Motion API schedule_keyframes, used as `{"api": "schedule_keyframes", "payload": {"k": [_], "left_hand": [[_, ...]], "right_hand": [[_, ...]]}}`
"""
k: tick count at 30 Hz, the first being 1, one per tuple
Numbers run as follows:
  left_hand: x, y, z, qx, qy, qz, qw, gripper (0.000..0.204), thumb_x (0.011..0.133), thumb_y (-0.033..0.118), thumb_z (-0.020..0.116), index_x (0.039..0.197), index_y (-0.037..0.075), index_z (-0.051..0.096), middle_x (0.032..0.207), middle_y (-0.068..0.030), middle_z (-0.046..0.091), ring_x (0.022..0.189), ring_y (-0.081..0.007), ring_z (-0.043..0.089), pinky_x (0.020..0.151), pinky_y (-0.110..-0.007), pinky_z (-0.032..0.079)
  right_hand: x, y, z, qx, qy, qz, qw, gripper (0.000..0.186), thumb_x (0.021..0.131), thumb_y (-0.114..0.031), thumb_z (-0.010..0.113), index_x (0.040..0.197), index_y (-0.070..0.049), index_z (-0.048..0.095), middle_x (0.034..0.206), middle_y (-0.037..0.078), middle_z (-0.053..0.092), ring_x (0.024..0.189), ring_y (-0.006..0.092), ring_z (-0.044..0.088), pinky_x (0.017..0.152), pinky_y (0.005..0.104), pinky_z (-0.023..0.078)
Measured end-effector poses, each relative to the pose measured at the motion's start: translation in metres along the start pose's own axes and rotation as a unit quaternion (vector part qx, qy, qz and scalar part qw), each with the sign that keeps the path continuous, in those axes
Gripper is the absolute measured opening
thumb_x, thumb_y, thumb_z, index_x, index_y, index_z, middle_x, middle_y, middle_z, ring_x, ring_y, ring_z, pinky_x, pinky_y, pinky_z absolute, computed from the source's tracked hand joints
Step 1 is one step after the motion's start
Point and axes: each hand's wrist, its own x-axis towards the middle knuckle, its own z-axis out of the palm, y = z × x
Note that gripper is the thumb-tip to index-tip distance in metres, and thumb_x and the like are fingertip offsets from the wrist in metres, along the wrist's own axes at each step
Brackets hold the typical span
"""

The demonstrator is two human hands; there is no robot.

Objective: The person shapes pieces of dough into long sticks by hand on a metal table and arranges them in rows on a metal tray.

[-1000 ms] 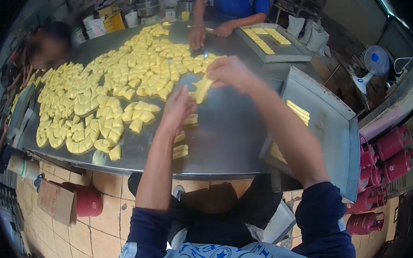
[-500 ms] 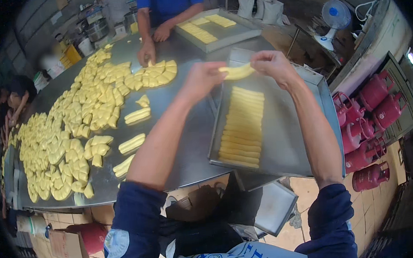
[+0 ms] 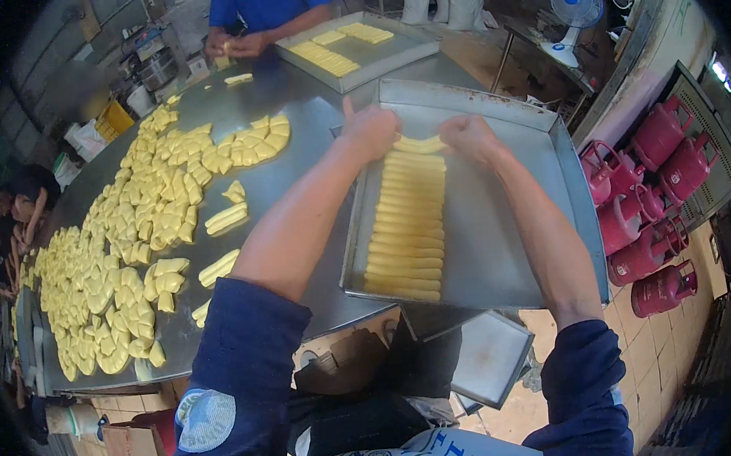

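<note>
Between my two hands a yellow dough strip (image 3: 419,145) is stretched sideways, at the far end of a row of similar dough strips (image 3: 405,225). My left hand (image 3: 371,132) is closed on the strip's left end, thumb raised, and my right hand (image 3: 471,138) pinches its right end. The row lies side by side along the left part of a shallow metal tray (image 3: 509,226); my right forearm crosses over the tray. To the left, cut dough pieces (image 3: 155,188) are heaped on the metal table (image 3: 303,181). A few dough strips (image 3: 227,219) lie beside my left forearm.
Across the table a person in a blue shirt (image 3: 269,2) holds a dough piece in both hands. Near that person stands another tray (image 3: 396,60) with dough strips. Red gas cylinders (image 3: 662,288) are stacked at the right, below a fan (image 3: 577,1). Metal trays (image 3: 493,359) sit below the table edge.
My hands have lowered the dough strip from above the tray to the row's far end. The other person's hand has left the dough heap and is now near their body with a piece.
</note>
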Motion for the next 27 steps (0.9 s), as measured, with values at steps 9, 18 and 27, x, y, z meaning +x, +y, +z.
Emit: {"api": "schedule_keyframes", "payload": {"k": [9,18,27], "left_hand": [[0.014,0.024,0.009,0.078,-0.052,0.036,0.995,0.035,0.079,0.011,0.056,0.112,0.019,0.067,0.116,-0.0106,0.064,0.118,-0.0256,0.054,0.106,-0.069,0.011],[0.008,0.029,-0.003,-0.034,-0.047,0.076,0.995,0.032,0.081,0.009,0.052,0.109,0.002,0.064,0.118,-0.0184,0.062,0.115,-0.0349,0.056,0.106,-0.062,0.023],[-0.079,-0.027,-0.042,-0.259,0.248,0.088,0.929,0.047,0.085,0.005,0.053,0.132,0.005,0.048,0.125,-0.0164,0.056,0.118,-0.032,0.053,0.104,-0.038,0.038]], "right_hand": [[0.017,0.024,0.007,-0.097,-0.028,-0.024,0.995,0.019,0.072,-0.006,0.066,0.09,-0.001,0.068,0.08,0.007,0.066,0.064,0.0135,0.061,0.055,0.0257,0.051],[0.017,0.01,-0.002,-0.171,-0.106,-0.011,0.98,0.028,0.078,-0.007,0.052,0.104,-0.003,0.064,0.076,0.008,0.065,0.061,0.0177,0.059,0.051,0.0304,0.049],[-0.015,-0.037,0.003,-0.157,-0.047,0.114,0.98,0.021,0.091,-0.008,0.043,0.103,0.003,0.057,0.08,0.012,0.062,0.06,0.0157,0.063,0.05,0.0282,0.051]]}}
